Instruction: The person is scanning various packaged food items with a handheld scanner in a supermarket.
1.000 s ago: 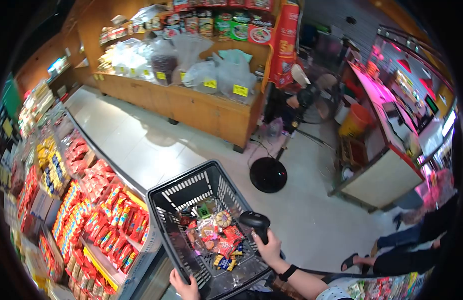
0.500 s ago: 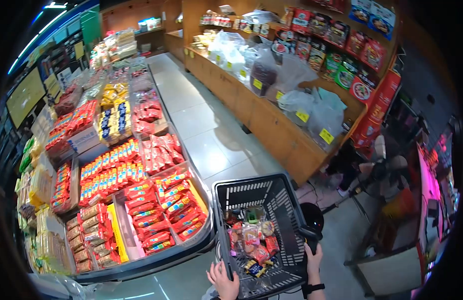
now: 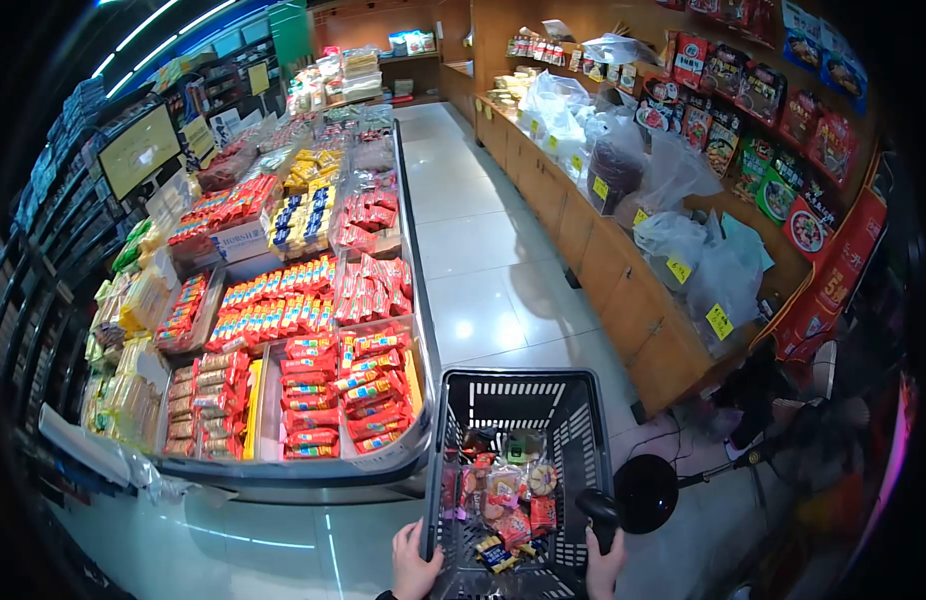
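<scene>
Black shopping basket [image 3: 580,450]: swung left with the view since the earlier frame, its right rim now clear of the round black base [image 3: 647,494]. Position: near centre; near end cut off. Contents: wrapped snacks [image 3: 513,505], labels mostly illegible. Left hand [image 3: 416,565]: thumb and fingers parted at the left rim; whether pinching, cannot tell. Right hand [image 3: 605,568]: fingers wrapped round a black handle [image 3: 600,512], its attachment hidden. Left: snack display [image 3: 313,470], just beside the basket. Right, farther: wooden counter [image 3: 633,330], bagged goods [image 3: 733,275] atop.
</scene>
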`<state>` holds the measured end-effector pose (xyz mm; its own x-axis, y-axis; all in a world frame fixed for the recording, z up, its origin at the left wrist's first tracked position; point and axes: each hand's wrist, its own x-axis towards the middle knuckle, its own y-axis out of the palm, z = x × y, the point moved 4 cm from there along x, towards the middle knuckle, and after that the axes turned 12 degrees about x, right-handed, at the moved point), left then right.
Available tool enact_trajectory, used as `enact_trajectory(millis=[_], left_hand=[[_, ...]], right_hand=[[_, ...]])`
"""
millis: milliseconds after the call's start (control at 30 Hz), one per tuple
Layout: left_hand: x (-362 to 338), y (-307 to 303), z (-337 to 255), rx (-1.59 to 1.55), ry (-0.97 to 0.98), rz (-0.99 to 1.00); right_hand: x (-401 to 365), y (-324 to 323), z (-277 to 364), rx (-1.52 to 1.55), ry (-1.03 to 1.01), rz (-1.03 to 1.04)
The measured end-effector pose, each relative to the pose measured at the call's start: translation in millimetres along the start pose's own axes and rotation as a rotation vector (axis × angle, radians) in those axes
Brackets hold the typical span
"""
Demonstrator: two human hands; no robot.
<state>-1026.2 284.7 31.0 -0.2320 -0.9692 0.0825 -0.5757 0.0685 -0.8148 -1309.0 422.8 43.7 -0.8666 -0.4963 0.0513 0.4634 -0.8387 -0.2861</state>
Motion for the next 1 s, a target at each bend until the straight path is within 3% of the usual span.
enact_trajectory(millis=[433, 700, 767, 800, 1000], left_hand=[[-31.1, 4.3, -26.1, 0.147, -0.047, -0.065], [-13.2, 4.3, -29.0, 0.142, -0.013, -0.066], [-3.3, 9.2, -31.7, 0.133, -0.011, -0.07], [2.5, 12.2, -32.2, 0.123, -0.014, -0.078], [45.9, 37.6, -42.9, 0.089, 0.006, -0.091]], right_hand=[[12.3, -20.9, -21.3, -0.037, -0.11, 0.053], [21.9, -16.0, -9.5, 0.066, -0.069, 0.167], [27.2, -15.4, -1.4, 0.138, 0.021, 0.148], [32.1, -12.7, -8.9, 0.046, -0.073, 0.107], [76.7, -1.9, -13.4, 0.047, -0.088, 0.063]])
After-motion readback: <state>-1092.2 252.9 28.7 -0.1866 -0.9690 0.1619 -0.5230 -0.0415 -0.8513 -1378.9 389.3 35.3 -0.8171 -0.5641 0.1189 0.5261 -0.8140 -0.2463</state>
